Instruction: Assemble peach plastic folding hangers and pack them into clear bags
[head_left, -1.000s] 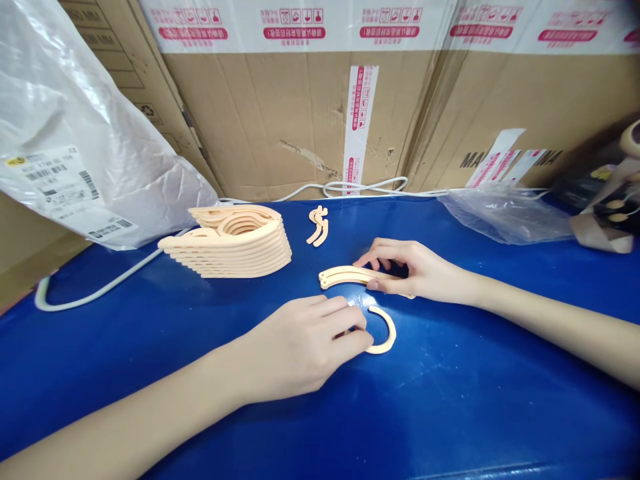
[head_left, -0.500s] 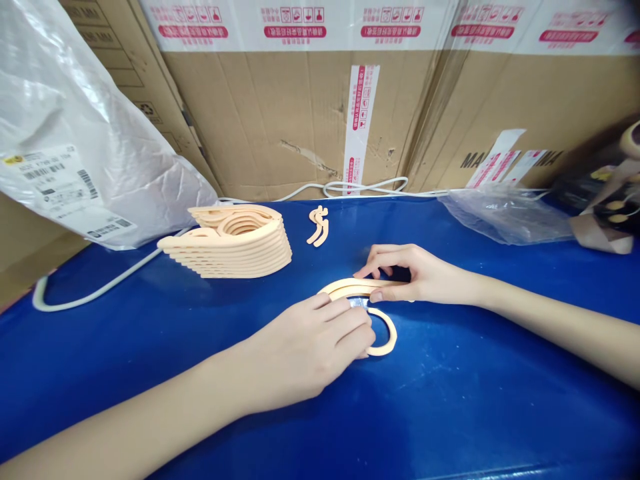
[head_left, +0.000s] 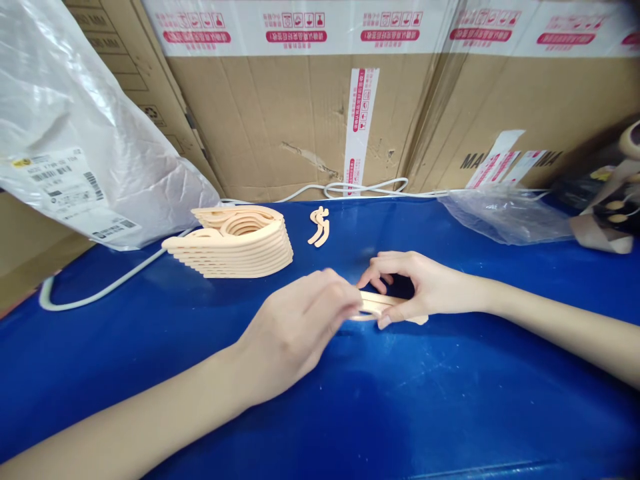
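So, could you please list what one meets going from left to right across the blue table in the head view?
White plastic bag → stack of peach hangers → small loose hook pieces → left hand → right hand holding a peach hanger piece → clear plastic bag.

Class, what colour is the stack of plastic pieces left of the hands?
Pale peach; the stack shows best in the head view, on the blue table.

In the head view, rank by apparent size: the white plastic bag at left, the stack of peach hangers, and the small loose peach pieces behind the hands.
1. white plastic bag, though it sits nearer the camera's left edge
2. stack of peach hangers
3. small loose peach pieces
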The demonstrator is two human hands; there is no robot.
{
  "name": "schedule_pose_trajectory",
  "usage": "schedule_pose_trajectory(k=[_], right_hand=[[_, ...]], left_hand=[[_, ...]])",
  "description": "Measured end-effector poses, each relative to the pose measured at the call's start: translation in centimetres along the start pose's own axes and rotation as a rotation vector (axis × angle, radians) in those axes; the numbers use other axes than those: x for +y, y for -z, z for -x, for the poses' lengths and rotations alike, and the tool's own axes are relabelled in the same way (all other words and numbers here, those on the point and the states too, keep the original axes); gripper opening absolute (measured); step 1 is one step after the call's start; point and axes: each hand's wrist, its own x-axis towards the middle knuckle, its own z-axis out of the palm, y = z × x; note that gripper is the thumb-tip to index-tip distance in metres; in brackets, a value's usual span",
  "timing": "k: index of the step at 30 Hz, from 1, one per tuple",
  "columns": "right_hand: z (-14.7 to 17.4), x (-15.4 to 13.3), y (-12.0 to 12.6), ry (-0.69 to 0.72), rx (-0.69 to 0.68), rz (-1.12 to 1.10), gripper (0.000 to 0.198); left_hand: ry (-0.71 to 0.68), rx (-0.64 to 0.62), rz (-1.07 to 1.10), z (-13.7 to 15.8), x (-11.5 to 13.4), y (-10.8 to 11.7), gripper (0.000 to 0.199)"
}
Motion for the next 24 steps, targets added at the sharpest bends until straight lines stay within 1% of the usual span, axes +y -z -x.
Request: schedule_pose_trajectory(k=[1,3,5,7,9,11,12,14,15,16,18,19,20,21,22,24], right_hand=[[0.0,-0.3,-0.1,0.014,0.004,0.004,0.043],[0.1,-1.0,-0.4,0.039,0.057,-0.016,0.041],[0.1,-1.7,-0.8,0.008,0.129,-0.097,0.032],[0.1,-2.2,-0.9,-0.087,0.188,-0.211,0.025],[-0.1,-2.4,-0.8,-0.163,0.231,-0.293,0.025],[-0.5,-2.2,-0.3,-0.177,0.278,-0.325,0.026],[-0.8,-1.9,0.1,-0.173,0.299,-0.328,0.026],[-1.7,-0.9,1.0,-0.165,0.309,-0.316,0.027],[-2.2,-0.3,1.5,-0.157,0.279,-0.298,0.029],[-2.8,0.3,2.0,-0.153,0.212,-0.274,0.030],[-4.0,1.4,2.6,-0.157,0.056,-0.229,0.034],[-4.5,1.8,2.7,-0.145,-0.011,-0.200,0.034],[-5.1,2.1,2.7,-0.126,-0.049,-0.155,0.036],[-5.5,2.3,2.7,-0.102,-0.063,-0.086,0.037],[-6.0,2.4,2.6,-0.075,-0.050,0.017,0.038],[-7.0,2.5,2.4,-0.019,0.043,0.267,0.036]], left_hand=[[0.088,0.039,0.070,0.1,0.0,0.0,0.012],[0.247,0.087,0.186,0.2,0.0,-0.2,0.013],[0.358,0.093,0.273,0.3,0.0,-0.4,0.013],[0.425,0.076,0.360,0.2,-0.1,-0.6,0.012],[0.470,0.051,0.428,0.1,-0.3,-0.7,0.011],[0.496,0.045,0.427,0.0,-0.6,-0.8,0.011],[0.508,0.052,0.380,-0.1,-0.7,-0.8,0.014],[0.510,0.099,0.220,-0.1,-1.0,-0.7,0.023],[0.490,0.122,0.133,-0.1,-1.1,-0.6,0.027],[0.457,0.125,0.059,-0.1,-1.1,-0.5,0.028],[0.354,0.068,-0.032,-0.2,-1.1,-0.3,0.020],[0.299,0.015,-0.057,-0.2,-1.1,-0.3,0.016],[0.252,-0.048,-0.071,-0.2,-1.0,-0.3,0.013],[0.219,-0.105,-0.077,-0.1,-1.0,-0.4,0.011],[0.199,-0.149,-0.078,-0.1,-1.0,-0.4,0.011],[0.190,-0.209,-0.074,0.0,-1.1,-0.6,0.011]])
